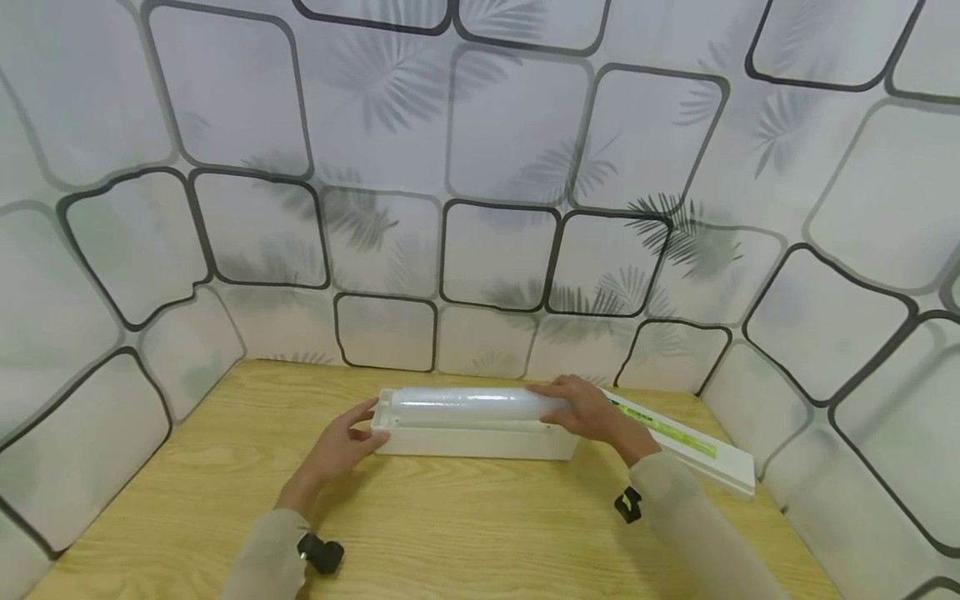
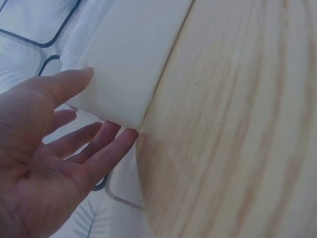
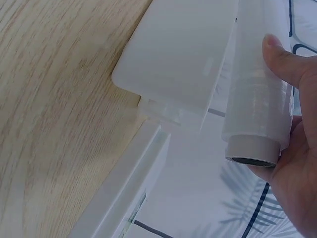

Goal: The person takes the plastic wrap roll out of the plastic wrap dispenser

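Note:
A roll of cling film (image 1: 465, 402) lies lengthwise over a long white dispenser box (image 1: 480, 444), near its back edge. My right hand (image 1: 587, 410) grips the roll by its right end, thumb on the near side. In the right wrist view, the roll (image 3: 257, 94) shows its hollow core end and is raised above the box's edge. With my left hand (image 1: 337, 447) I hold the box's left end. The left wrist view has that thumb on the box's front face (image 2: 131, 54) and the fingertips at its lower corner.
To the right, a long white lid (image 1: 720, 467) with a green-yellow label strip lies at an angle on the wood-grain table (image 1: 450, 525), close to the box's right end. Patterned curtain (image 1: 502, 250) surrounds the table at the back and sides.

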The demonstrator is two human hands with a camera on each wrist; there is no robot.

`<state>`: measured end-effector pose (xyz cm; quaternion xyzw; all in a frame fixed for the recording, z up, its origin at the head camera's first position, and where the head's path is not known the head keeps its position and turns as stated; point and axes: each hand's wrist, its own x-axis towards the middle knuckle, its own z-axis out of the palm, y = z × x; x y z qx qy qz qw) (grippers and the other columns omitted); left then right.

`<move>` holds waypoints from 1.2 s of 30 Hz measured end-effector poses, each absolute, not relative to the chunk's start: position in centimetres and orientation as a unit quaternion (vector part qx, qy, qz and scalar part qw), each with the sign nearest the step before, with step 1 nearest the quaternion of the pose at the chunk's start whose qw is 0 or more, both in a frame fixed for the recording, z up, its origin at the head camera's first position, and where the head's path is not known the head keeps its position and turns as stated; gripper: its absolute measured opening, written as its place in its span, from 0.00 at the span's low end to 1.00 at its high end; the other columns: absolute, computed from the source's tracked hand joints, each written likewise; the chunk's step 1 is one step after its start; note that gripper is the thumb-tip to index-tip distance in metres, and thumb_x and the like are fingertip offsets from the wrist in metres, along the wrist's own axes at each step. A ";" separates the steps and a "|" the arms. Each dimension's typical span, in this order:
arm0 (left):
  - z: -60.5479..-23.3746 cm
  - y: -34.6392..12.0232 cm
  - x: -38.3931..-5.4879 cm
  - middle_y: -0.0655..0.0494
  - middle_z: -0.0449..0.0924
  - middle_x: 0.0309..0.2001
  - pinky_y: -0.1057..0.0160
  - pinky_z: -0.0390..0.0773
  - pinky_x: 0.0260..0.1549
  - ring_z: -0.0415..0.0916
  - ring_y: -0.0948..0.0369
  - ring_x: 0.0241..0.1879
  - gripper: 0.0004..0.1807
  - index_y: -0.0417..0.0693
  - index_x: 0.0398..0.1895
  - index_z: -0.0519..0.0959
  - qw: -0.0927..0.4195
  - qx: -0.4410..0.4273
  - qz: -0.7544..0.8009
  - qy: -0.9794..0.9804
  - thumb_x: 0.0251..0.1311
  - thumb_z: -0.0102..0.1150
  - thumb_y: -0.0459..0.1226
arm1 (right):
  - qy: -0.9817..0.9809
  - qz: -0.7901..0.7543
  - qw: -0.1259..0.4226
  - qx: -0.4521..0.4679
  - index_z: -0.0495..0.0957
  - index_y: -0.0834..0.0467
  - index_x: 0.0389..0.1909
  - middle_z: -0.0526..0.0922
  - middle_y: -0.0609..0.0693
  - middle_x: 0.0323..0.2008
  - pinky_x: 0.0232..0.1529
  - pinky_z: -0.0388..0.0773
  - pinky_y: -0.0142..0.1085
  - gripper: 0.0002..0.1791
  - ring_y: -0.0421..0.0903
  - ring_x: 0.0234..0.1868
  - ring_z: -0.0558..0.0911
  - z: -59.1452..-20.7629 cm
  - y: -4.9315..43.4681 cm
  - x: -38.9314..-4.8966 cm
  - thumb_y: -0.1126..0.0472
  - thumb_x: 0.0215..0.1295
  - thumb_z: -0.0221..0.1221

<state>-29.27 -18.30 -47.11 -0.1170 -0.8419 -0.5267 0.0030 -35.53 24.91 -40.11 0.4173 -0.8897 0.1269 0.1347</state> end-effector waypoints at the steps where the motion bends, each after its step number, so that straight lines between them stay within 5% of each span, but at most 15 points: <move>1: -47.1 -18.3 -29.3 0.24 0.65 0.71 0.54 0.88 0.46 0.82 0.38 0.56 0.40 0.34 0.79 0.57 0.004 -0.116 -0.524 -0.844 0.71 0.63 0.39 | -0.889 0.128 0.139 0.418 0.80 0.57 0.65 0.86 0.58 0.44 0.41 0.80 0.46 0.28 0.52 0.42 0.82 -40.0 25.0 -35.5 0.56 0.64 0.70; 36: -47.2 -18.5 -29.4 0.25 0.64 0.72 0.51 0.87 0.50 0.79 0.36 0.59 0.41 0.38 0.80 0.57 0.004 -0.109 -0.506 -0.856 0.72 0.63 0.42 | -0.863 0.127 0.219 0.437 0.82 0.59 0.62 0.84 0.51 0.38 0.34 0.77 0.37 0.29 0.44 0.36 0.79 -40.3 31.4 -33.0 0.61 0.57 0.73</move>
